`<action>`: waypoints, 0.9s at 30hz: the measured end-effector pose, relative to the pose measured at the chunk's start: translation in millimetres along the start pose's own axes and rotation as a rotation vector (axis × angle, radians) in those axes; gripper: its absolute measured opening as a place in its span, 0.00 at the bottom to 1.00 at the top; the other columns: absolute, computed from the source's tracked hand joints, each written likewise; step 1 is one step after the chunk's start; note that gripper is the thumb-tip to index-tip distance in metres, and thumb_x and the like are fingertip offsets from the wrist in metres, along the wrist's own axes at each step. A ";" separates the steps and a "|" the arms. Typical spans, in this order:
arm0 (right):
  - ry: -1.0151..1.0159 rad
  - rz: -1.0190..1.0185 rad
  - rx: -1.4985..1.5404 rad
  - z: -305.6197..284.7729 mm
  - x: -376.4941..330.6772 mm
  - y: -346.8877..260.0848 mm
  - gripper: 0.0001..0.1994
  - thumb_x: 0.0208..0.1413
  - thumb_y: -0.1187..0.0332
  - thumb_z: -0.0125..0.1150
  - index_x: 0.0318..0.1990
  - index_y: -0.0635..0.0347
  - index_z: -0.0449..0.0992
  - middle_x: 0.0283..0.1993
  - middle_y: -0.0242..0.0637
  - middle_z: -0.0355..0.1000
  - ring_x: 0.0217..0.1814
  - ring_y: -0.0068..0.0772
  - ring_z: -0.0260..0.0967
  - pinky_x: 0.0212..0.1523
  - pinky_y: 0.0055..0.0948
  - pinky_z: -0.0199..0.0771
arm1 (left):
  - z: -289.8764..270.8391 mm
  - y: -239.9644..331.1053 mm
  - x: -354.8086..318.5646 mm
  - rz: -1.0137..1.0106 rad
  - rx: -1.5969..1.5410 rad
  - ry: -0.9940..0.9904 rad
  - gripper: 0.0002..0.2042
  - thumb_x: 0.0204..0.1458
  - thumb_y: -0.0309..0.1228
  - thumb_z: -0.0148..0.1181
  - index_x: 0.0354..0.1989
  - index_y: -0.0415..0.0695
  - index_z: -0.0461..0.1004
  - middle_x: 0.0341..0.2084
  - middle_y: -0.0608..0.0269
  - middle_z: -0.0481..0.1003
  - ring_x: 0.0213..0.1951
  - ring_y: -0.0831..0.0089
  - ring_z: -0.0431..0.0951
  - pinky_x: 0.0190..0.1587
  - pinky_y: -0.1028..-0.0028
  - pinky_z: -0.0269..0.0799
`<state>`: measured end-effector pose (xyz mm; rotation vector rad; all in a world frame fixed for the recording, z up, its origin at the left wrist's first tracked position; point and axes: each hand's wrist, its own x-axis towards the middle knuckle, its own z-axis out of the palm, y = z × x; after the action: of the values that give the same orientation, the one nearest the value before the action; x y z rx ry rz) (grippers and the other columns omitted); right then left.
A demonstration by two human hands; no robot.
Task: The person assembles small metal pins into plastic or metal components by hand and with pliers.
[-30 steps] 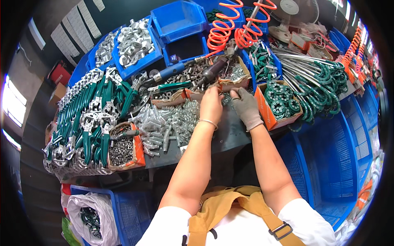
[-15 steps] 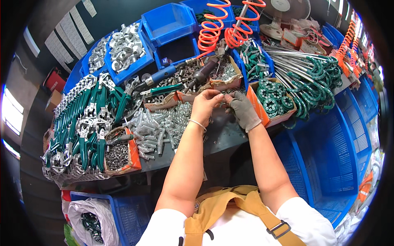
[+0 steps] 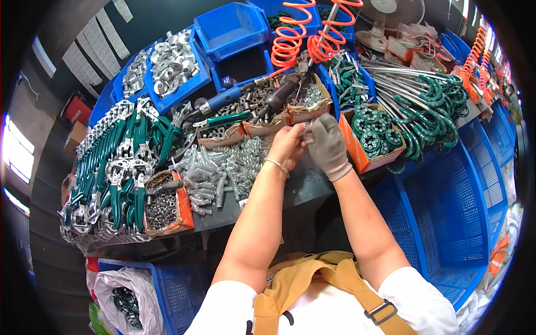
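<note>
My bare left hand (image 3: 287, 146), with a light bracelet at the wrist, is closed with thumb and fingertips pinched together. My right hand (image 3: 328, 143) wears a grey glove; its fingers curl against the left fingertips. Something small and metallic seems to sit between the two hands, but the fingers hide its kind. Both hands hover over the front of the bench, right of a heap of metal springs (image 3: 219, 173). Close to the glove stands an orange carton (image 3: 357, 146) of round green parts (image 3: 373, 134).
Behind the hands lie cartons of metal bushings (image 3: 247, 105) and power tools, one blue (image 3: 222, 99). Green-handled clamps (image 3: 125, 184) fill the left, beside a carton of nuts (image 3: 162, 209). Long green-hooked rods (image 3: 427, 106) spread at right. Orange coiled hoses (image 3: 287, 47) hang above. Blue crates (image 3: 446, 218) stand lower right.
The gloved right hand has turned its back upward and shifted slightly left. My left hand has curled more tightly, and the fingertips of both hands remain together.
</note>
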<state>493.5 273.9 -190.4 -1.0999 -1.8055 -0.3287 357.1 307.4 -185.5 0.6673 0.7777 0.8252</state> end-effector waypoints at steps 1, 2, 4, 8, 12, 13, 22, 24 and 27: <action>-0.001 0.001 0.000 0.9 1.2 0.9 0.10 0.43 0.74 0.60 0.35 0.57 0.70 0.37 0.39 0.67 0.39 0.43 0.70 0.42 0.38 0.72 | 4.3 -3.0 0.7 0.130 -0.023 0.038 0.11 0.55 0.37 0.61 0.35 0.44 0.69 0.21 0.71 0.67 0.21 0.82 0.67 0.17 0.85 0.58; -0.045 0.280 0.144 2.0 5.3 1.2 0.09 0.44 0.73 0.60 0.35 0.57 0.70 0.36 0.39 0.68 0.38 0.43 0.71 0.41 0.38 0.72 | 7.1 -3.4 -0.4 0.262 -0.045 0.076 0.10 0.56 0.35 0.61 0.38 0.43 0.69 0.21 0.70 0.67 0.21 0.81 0.68 0.18 0.85 0.58; -0.089 0.558 0.288 3.1 9.5 3.5 0.08 0.45 0.73 0.60 0.35 0.58 0.71 0.35 0.39 0.69 0.37 0.42 0.72 0.41 0.38 0.73 | -3.7 -6.0 9.2 0.291 -0.002 0.038 0.09 0.58 0.33 0.57 0.41 0.42 0.69 0.26 0.64 0.71 0.24 0.77 0.71 0.21 0.81 0.62; -0.089 0.738 0.239 10.4 4.2 14.4 0.08 0.46 0.71 0.59 0.36 0.58 0.72 0.38 0.42 0.74 0.38 0.43 0.75 0.40 0.40 0.73 | -13.1 -7.0 17.6 0.642 0.513 0.188 0.13 0.57 0.32 0.59 0.48 0.43 0.72 0.32 0.65 0.76 0.28 0.81 0.73 0.24 0.81 0.67; -0.281 0.433 0.119 4.4 -5.8 3.9 0.16 0.44 0.68 0.62 0.44 0.56 0.73 0.42 0.40 0.73 0.46 0.43 0.72 0.47 0.39 0.72 | -18.4 17.5 -2.0 0.924 0.693 0.422 0.09 0.55 0.26 0.55 0.42 0.40 0.78 0.30 0.54 0.80 0.32 0.71 0.80 0.38 0.72 0.73; -0.426 0.280 0.093 1.4 -7.3 -8.0 0.20 0.44 0.66 0.63 0.48 0.55 0.72 0.47 0.39 0.73 0.52 0.42 0.69 0.52 0.40 0.70 | -23.2 23.5 -8.9 0.932 0.709 0.478 0.08 0.56 0.26 0.55 0.41 0.40 0.78 0.30 0.55 0.80 0.32 0.71 0.80 0.38 0.72 0.73; -0.798 0.135 -0.082 15.6 1.1 -37.8 0.20 0.49 0.60 0.61 0.51 0.48 0.72 0.57 0.32 0.66 0.65 0.41 0.55 0.62 0.51 0.54 | -25.9 28.3 -18.5 1.080 0.875 0.584 0.08 0.55 0.28 0.55 0.40 0.39 0.77 0.28 0.52 0.79 0.30 0.61 0.79 0.36 0.68 0.72; -0.585 0.163 -0.113 17.1 -6.2 -26.0 0.15 0.49 0.61 0.61 0.45 0.50 0.75 0.52 0.32 0.69 0.61 0.41 0.59 0.60 0.49 0.58 | -18.3 27.8 -21.2 1.027 0.924 0.567 0.08 0.55 0.27 0.56 0.39 0.39 0.77 0.29 0.51 0.79 0.33 0.59 0.79 0.39 0.68 0.72; -0.471 0.242 0.032 11.7 -1.3 -8.9 0.11 0.49 0.63 0.59 0.41 0.52 0.77 0.49 0.34 0.72 0.57 0.43 0.63 0.59 0.44 0.61 | -21.6 26.1 -16.3 1.038 0.960 0.533 0.08 0.55 0.27 0.57 0.41 0.39 0.77 0.26 0.59 0.78 0.29 0.75 0.77 0.35 0.75 0.71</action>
<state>479.7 275.6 -195.2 -1.4425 -2.0407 0.1164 322.3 311.9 -171.8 1.8373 1.3489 1.6153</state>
